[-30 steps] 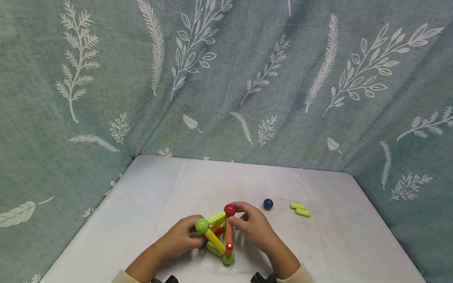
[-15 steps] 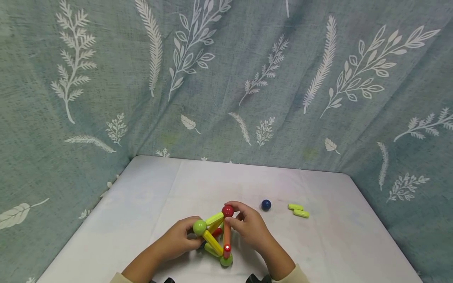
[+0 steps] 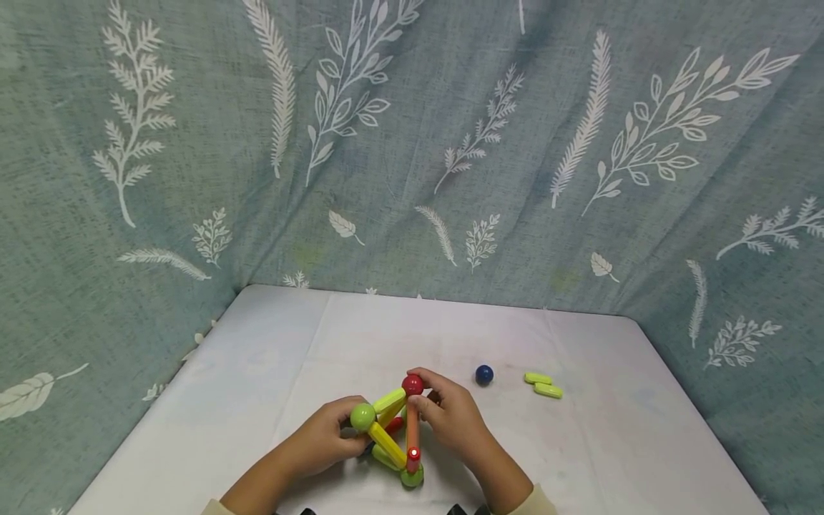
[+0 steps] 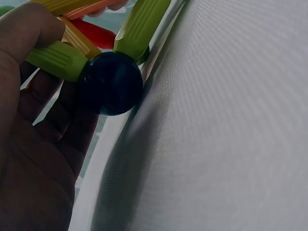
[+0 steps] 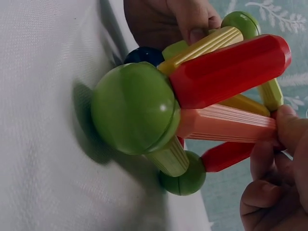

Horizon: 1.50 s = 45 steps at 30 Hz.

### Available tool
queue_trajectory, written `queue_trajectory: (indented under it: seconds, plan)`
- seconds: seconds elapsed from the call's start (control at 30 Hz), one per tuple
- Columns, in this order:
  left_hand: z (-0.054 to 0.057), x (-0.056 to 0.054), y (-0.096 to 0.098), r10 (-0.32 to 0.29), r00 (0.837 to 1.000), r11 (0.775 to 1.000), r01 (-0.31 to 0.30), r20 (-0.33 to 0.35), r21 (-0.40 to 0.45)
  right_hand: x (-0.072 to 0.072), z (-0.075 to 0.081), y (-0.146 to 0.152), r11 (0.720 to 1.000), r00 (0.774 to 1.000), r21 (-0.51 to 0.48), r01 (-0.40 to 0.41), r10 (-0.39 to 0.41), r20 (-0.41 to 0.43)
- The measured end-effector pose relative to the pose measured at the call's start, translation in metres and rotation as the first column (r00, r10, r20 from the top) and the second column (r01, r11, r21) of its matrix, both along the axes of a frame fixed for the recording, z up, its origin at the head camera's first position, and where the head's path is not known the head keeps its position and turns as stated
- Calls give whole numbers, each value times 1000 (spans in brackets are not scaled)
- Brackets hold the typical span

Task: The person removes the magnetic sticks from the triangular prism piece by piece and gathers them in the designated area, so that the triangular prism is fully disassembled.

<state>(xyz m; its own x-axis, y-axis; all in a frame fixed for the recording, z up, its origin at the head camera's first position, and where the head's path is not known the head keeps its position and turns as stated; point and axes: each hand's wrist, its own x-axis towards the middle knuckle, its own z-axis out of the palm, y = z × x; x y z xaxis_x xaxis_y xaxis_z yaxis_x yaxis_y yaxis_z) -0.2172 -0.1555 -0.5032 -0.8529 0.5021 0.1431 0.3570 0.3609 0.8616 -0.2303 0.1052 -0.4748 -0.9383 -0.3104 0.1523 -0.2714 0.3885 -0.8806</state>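
Between the hands stands a frame of magnetic sticks and balls on the white table. Its upper corners are a green ball (image 3: 363,416) and a red ball (image 3: 413,385); a lower green ball (image 5: 134,108) and a dark blue ball (image 4: 111,83) sit at the table. My left hand (image 3: 328,436) holds a lime stick (image 4: 60,60) joined to that blue ball. My right hand (image 3: 453,418) pinches the orange stick (image 5: 226,123) near its red-ball end. From the lower green ball a red stick (image 5: 231,72) sticks out, its other end free. Yellow sticks (image 3: 388,445) join other corners.
Beyond the right hand lie a loose blue ball (image 3: 484,375) and two lime sticks, one (image 3: 538,378) touching the other (image 3: 548,390). A leaf-patterned curtain (image 3: 399,143) hangs along the table's back and sides.
The head view has shifted slightly, so everything sits a little further left. Both hands keep the same hold on the frame of sticks and balls.
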Motion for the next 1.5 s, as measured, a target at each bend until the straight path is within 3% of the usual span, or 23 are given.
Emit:
queue_trajectory:
  seconds: [0.33, 0.57, 0.7, 1.1, 1.5]
  plan:
    - [-1, 0, 0, -3, 1000, 1000, 3, -27, 5, 1, -3, -4, 999, 999, -41, 13, -11, 52]
    - [-2, 0, 0, -15, 1000, 1000, 15, -27, 6, 4, 0, -7, 992, 992, 96, 81, -71, -103]
    - [-1, 1, 0, -10, 1000, 1000, 10, -26, 5, 6, 2, -6, 992, 987, 84, 99, -87, -135]
    - [-3, 1, 0, -14, 999, 1000, 14, -39, 4, 6, -1, -2, 993, 997, -104, 60, -55, 54]
    - [-2, 0, 0, -24, 999, 1000, 24, -28, 11, 4, 1, 0, 998, 997, -49, 38, -35, 65]
